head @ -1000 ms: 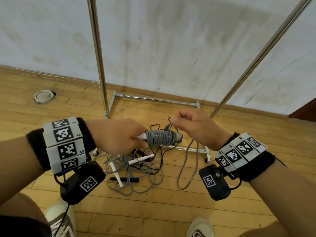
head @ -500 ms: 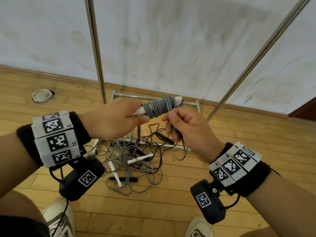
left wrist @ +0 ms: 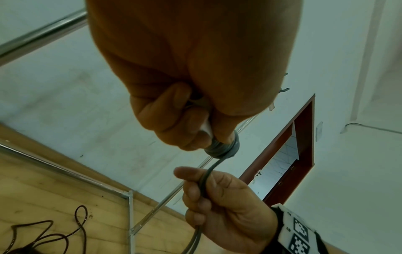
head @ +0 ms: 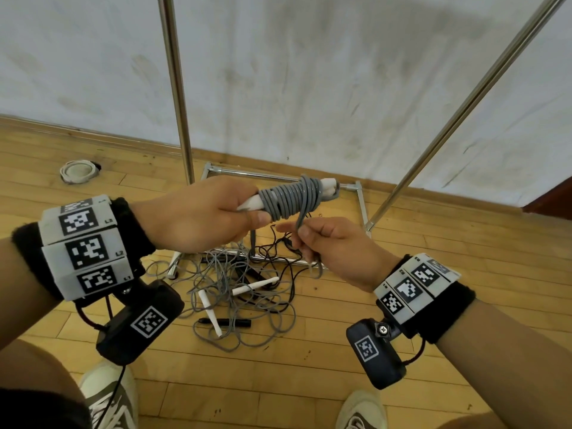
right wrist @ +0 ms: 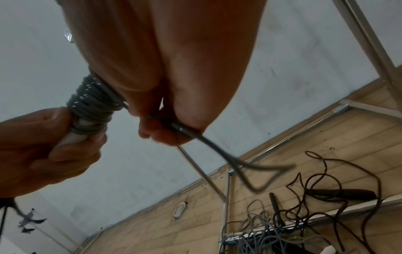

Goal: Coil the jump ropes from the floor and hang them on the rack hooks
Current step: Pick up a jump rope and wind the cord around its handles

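My left hand grips the white handles of a grey jump rope, whose cord is wound in tight turns around them. The same coil shows in the right wrist view, and the left wrist view catches its end. Just below it my right hand pinches the remaining short loop of grey cord, which hangs out under the fist. A tangle of grey and black ropes with white and black handles lies on the wooden floor under my hands.
The metal rack stands against the wall: an upright pole, a slanted pole and its base frame on the floor. A white ring lies far left. My shoes are near the bottom edge.
Both hands have risen with the coil, away from the floor pile. The loose grey tail has shortened to a small loop held in the right hand under the coil.
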`<state>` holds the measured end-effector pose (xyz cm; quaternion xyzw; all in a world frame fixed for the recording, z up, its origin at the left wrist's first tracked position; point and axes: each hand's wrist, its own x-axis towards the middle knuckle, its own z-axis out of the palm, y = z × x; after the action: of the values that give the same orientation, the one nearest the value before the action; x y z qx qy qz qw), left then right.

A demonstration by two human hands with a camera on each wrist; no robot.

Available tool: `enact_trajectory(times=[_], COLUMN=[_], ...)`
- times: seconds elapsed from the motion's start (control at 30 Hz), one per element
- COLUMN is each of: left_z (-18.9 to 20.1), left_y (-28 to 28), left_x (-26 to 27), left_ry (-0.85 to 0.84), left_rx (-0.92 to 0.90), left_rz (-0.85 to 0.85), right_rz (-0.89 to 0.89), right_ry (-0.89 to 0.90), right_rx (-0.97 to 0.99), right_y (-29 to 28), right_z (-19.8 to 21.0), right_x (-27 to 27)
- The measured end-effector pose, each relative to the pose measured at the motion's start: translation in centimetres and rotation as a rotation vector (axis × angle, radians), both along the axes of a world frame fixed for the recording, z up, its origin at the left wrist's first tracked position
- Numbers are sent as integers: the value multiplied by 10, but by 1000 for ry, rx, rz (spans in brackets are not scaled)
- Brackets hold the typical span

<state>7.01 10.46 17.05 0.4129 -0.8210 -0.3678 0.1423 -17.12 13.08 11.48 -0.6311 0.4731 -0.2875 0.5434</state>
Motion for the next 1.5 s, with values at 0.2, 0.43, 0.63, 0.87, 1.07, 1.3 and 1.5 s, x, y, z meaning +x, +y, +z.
enact_trajectory(times=[0.2, 0.43, 0.63, 0.87, 1.07, 1.3, 1.5], left_z=[2, 0, -9, -21, -29, -23, -17], left_y=[4, 9, 16, 15, 1, -19, -22], left_x=[2, -1, -12, -18, -22, -22, -22], left_ry=[-29, -97, -221, -398, -450, -324, -97], left_rx=[79, 192, 200, 142, 81, -65, -10], left_rz=[-111, -241, -318, -320, -193, 43, 145], right_rz=[65, 154, 214, 70, -21, -144, -194], right_ry=[82, 293, 584, 667, 482, 94, -24], right_rx=[18, -277, -387, -358, -286, -40, -114], right_y=[-7, -16, -19, -24, -20, -14, -7], right_z=[-2, 1, 5, 11, 30, 43, 31], right_x=[-9, -25, -28, -24, -11, -2, 3])
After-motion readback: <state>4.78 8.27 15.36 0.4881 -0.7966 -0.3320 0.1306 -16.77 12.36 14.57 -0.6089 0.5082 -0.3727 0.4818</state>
